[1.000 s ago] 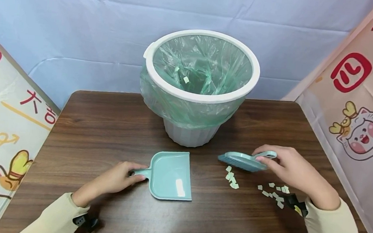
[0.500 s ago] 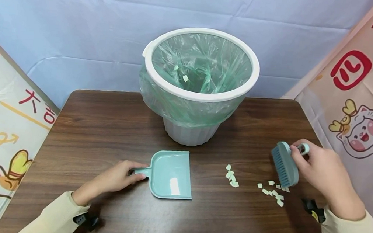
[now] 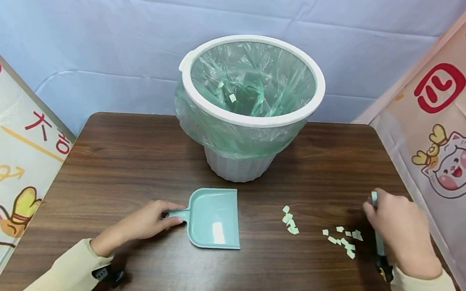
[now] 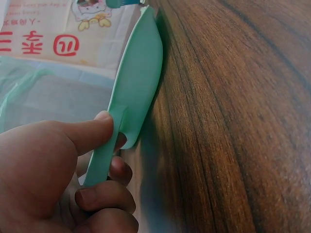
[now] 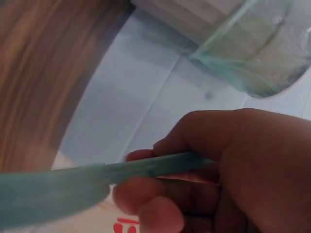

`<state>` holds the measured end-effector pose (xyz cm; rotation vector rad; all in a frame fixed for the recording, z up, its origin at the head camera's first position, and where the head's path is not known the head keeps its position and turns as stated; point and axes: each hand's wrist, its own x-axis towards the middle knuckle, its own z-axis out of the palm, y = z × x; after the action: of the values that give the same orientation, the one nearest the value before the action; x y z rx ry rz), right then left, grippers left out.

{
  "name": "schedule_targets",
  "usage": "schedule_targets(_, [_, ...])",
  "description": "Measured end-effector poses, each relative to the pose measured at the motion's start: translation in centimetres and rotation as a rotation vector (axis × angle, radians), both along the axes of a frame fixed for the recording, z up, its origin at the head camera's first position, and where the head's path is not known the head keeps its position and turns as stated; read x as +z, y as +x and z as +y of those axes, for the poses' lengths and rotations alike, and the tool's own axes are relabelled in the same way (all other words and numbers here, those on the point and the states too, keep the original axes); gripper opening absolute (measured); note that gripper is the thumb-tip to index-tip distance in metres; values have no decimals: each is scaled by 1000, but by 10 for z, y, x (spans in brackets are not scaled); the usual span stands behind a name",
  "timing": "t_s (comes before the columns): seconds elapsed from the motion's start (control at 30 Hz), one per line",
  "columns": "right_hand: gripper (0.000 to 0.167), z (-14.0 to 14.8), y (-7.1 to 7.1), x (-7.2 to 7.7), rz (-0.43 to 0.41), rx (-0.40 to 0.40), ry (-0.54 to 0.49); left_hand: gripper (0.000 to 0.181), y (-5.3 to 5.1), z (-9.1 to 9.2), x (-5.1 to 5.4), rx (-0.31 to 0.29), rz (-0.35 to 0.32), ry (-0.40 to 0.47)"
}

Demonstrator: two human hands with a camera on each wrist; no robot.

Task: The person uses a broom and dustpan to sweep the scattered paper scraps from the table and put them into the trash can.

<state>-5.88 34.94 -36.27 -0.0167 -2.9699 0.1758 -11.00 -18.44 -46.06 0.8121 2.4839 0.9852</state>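
My left hand (image 3: 151,221) pinches the handle of a light teal dustpan (image 3: 214,218), which lies on the table with its straight lip facing right. The left wrist view shows thumb and fingers around that handle (image 4: 102,160). At the table's right side my right hand (image 3: 404,230) grips a teal brush (image 3: 379,241), mostly hidden behind the hand in the head view. In the right wrist view its handle (image 5: 155,166) runs between thumb and fingers. Small pale green paper scraps lie in two groups: one nearer the dustpan (image 3: 290,221), the other just left of the brush (image 3: 345,241).
A white bin (image 3: 237,166) with a green plastic liner (image 3: 237,141) stands at the table's back middle. Inside it a few pale scraps (image 3: 232,98) show. The wooden table (image 3: 132,155) has a blue sheet (image 3: 101,37) behind it and printed sheets at both sides.
My right hand has moved right with the brush, from above the nearer scraps to beyond the right group, turning the brush on the way. The left hand and dustpan have stayed put.
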Motion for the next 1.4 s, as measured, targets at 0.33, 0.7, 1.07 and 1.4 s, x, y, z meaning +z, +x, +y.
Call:
schedule_targets(0.33, [28, -36, -9, -13, -210, 106, -36, 39, 0, -1, 1, 3, -8, 2])
schedule_targets(0.7, [18, -79, -13, -11, -172, 185, -129, 39, 1, -1, 2, 11, 5, -18])
schedule_targets(1.07, [16, -94, -16, -3, -28, 264, -254, 40, 1, 0, 1, 13, 2, -25])
schedule_targets(1.4, [10, -84, -19, 18, 8, 286, -289, 39, 0, 2, 3, 17, 6, -36])
